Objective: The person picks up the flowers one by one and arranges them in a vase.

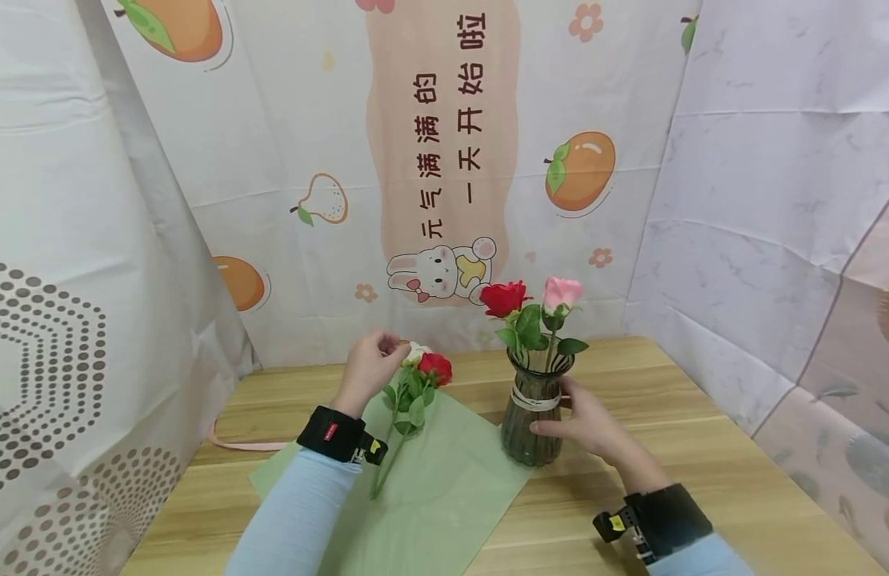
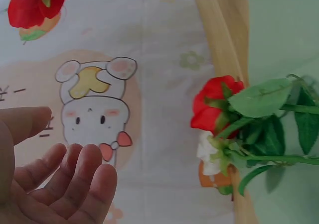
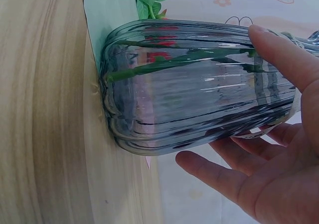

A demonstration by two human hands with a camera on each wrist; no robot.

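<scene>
My right hand (image 1: 591, 420) holds a ribbed dark glass vase (image 1: 532, 440) upright, thumb on its side and fingers around the back near the white cord (image 1: 534, 402). A red rose (image 1: 503, 298) and a pink rose (image 1: 562, 293) stand in it. Over at the left, my left hand (image 1: 370, 372) hovers above another red rose (image 1: 435, 368) and a white flower (image 1: 415, 352). In the left wrist view its fingers (image 2: 82, 184) are loosely bent around nothing, apart from those two flowers. Their leafy stems lie side by side on green wrapping paper (image 1: 451, 488).
The wooden table (image 1: 631, 360) carries the paper and vase. A pink ribbon (image 1: 246, 445) lies at the left edge, partly under the paper. A printed cloth (image 1: 293, 120) hangs along the back, with further cloths at the left and right sides.
</scene>
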